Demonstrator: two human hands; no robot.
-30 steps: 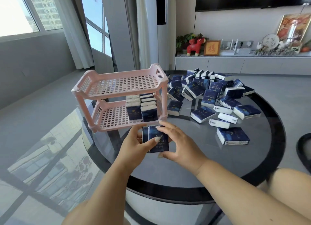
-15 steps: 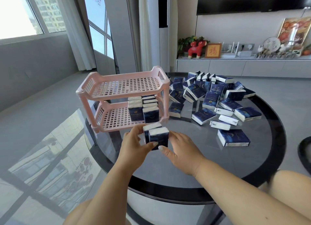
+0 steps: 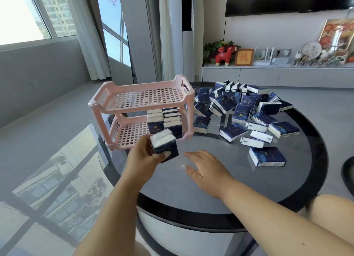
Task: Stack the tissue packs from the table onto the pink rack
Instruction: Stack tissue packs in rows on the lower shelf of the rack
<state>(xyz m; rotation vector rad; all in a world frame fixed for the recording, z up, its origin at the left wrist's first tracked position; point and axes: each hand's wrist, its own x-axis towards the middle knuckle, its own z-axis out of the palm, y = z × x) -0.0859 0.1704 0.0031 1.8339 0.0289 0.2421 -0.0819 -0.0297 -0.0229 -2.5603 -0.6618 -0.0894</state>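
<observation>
My left hand (image 3: 142,157) grips two dark blue tissue packs (image 3: 164,145) held together, white ends up, just in front of the lower shelf of the pink rack (image 3: 142,99). Several packs (image 3: 165,120) stand in two rows on the right side of that lower shelf; the top shelf holds nothing. My right hand (image 3: 206,168) hovers open over the table, to the right of the held packs, holding nothing. A loose pile of tissue packs (image 3: 241,107) covers the far right part of the round glass table (image 3: 298,190).
One pack (image 3: 267,157) lies alone nearest my right hand. A pack (image 3: 201,124) stands just right of the rack. A cabinet with ornaments (image 3: 226,53) runs along the back wall. My knee (image 3: 333,209) shows at the lower right.
My right hand let go of the two packs and drew back to the right. My left hand alone carried them up and forward toward the rack's lower shelf.
</observation>
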